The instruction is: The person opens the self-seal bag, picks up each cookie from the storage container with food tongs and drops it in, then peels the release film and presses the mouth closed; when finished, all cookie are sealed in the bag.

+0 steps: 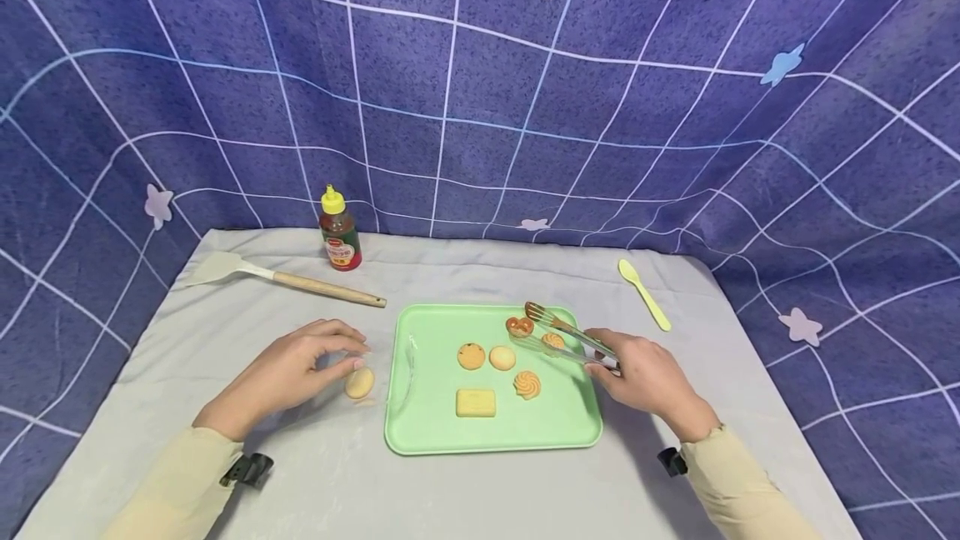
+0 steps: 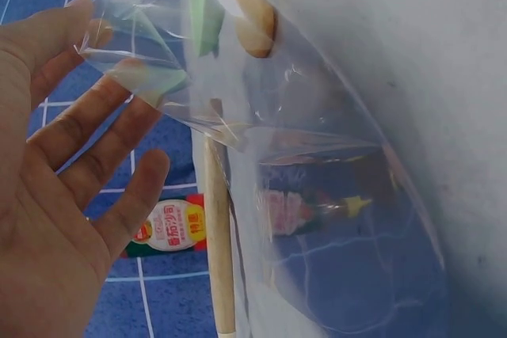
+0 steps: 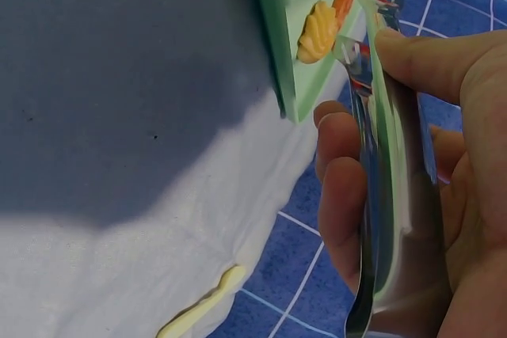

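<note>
My left hand [image 1: 303,365] holds the edge of a clear plastic bag [image 2: 317,108], left of the tray; its lower fingers are spread. A pale round cookie [image 1: 359,382] shows by the thumb and through the bag film in the left wrist view; whether it lies inside cannot be told. My right hand [image 1: 645,369] grips metal tongs [image 3: 404,219], their arms apart above the right side of the green tray [image 1: 420,436]. Near the tong tips are a pretzel-shaped cookie [image 1: 519,326] and a swirled cookie [image 1: 552,342].
Also on the tray lie a speckled round cookie [image 1: 471,356], a plain round one [image 1: 502,357], another swirl [image 1: 527,385] and a rectangular biscuit [image 1: 476,403]. Behind stand a sauce bottle [image 1: 341,240] and a wooden-handled spatula [image 1: 322,286]. A yellow spoon [image 1: 645,296] lies right.
</note>
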Available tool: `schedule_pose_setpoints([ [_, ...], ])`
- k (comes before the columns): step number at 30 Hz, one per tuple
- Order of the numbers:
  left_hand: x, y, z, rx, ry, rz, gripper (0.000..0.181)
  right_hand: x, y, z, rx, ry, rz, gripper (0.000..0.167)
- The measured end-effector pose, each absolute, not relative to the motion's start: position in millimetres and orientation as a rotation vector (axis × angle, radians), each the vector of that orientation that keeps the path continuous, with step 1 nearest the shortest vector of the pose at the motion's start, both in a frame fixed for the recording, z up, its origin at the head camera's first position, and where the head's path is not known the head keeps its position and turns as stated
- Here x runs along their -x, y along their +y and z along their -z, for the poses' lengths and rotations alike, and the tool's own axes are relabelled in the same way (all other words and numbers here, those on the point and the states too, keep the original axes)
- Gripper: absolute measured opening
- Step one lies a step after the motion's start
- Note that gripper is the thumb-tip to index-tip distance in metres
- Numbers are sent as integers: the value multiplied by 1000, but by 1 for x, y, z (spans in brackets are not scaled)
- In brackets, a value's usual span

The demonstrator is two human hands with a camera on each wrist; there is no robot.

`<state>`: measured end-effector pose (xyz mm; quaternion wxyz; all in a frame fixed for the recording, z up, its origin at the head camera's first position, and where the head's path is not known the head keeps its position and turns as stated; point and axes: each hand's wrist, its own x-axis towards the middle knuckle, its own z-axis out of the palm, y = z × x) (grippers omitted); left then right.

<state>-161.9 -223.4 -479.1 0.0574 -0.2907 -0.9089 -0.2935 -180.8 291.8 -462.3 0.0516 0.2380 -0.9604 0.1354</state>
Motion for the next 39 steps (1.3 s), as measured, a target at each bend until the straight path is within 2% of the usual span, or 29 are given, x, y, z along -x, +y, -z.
schedule_pose_setpoints([
  [13,162,-225,479,881,-2750,881,18,178,291,465,-735,-2893,-415,41],
  [39,161,-222,477,870,-2754,868,17,185,280,473,-790,-2877,-423,44],
])
